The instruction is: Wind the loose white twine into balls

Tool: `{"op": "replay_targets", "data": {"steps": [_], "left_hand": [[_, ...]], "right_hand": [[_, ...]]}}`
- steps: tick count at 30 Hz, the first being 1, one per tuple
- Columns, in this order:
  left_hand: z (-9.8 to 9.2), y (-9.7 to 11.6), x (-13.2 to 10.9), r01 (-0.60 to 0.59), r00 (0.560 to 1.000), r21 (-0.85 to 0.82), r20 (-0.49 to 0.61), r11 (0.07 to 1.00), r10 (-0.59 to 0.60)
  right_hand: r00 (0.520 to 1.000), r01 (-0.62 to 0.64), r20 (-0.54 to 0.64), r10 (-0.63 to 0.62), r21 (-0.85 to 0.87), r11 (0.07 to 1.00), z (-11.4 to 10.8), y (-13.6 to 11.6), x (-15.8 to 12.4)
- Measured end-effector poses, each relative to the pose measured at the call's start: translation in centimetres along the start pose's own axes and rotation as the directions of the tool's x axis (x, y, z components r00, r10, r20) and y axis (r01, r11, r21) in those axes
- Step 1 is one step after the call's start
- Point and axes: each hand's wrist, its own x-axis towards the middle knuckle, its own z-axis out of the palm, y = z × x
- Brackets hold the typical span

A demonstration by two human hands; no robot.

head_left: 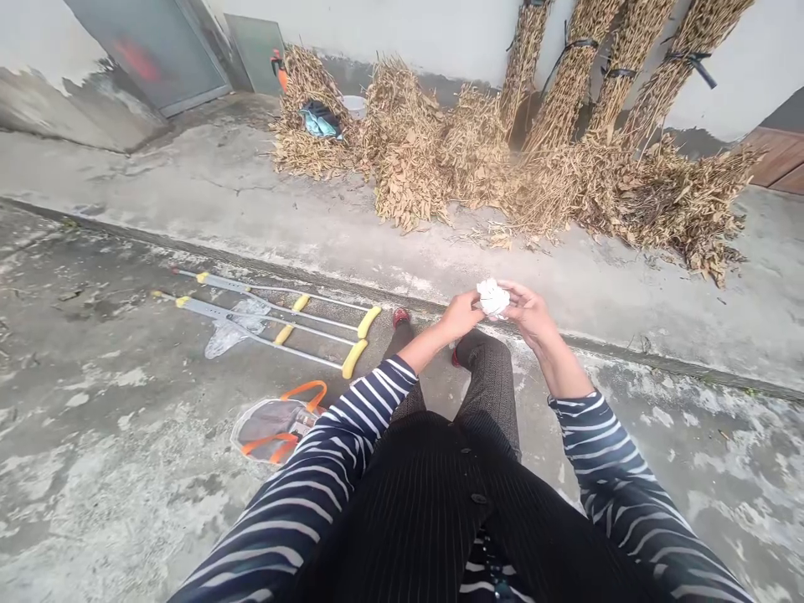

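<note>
A crumpled white tissue (493, 298) sits between my two hands, above my knees. My left hand (460, 316) pinches its left side, and my right hand (526, 311) presses on its right side with curled fingers. Striped sleeves cover both my forearms. Below the hands are my dark trousered legs (493, 389) and red shoes (400, 317), one partly hidden behind a knee.
Two metal crutches (264, 322) with yellow grips lie on the concrete to my left, over a clear plastic sheet (235, 331). A clear bag with orange handles (273, 430) lies nearer. Bundles of dried plants (477, 159) stand beyond a low concrete step (402, 297), against a wall.
</note>
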Motion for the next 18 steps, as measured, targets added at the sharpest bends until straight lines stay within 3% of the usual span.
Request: {"op": "replay_targets", "data": {"steps": [5, 9, 12, 14, 16, 18], "left_hand": [[-1.0, 1.7, 0.1, 0.025, 1.000, -0.010, -0.009, 1.000, -0.025], [-3.9, 3.3, 0.3, 0.009, 1.000, 0.010, -0.007, 1.000, -0.008], [-5.7, 5.5, 1.2, -0.069, 0.994, 0.132, 0.097, 0.989, 0.056], [-6.5, 7.2, 1.8, -0.158, 0.983, 0.264, 0.134, 0.951, 0.126], [-7.0, 8.7, 2.0, -0.210, 0.975, 0.394, 0.151, 0.895, 0.163], [-7.0, 9.5, 1.5, -0.187, 0.976, 0.448, 0.190, 0.874, 0.111]], "right_hand": [[0.991, -0.104, 0.084, 0.100, 0.034, 0.994, -0.5, -1.3, -0.4], [0.930, -0.215, 0.270, 0.250, -0.150, 0.965, -1.5, -1.5, -0.4], [0.882, -0.081, 0.402, 0.246, -0.384, 0.920, -2.0, -1.7, 0.5], [0.901, 0.090, 0.387, 0.197, -0.609, 0.788, -2.2, -2.0, 1.5], [0.949, 0.210, 0.296, 0.104, -0.847, 0.488, -2.4, -2.4, 2.5], [0.977, 0.210, 0.202, -0.064, -0.964, 0.165, -2.6, -2.8, 3.3]]}}
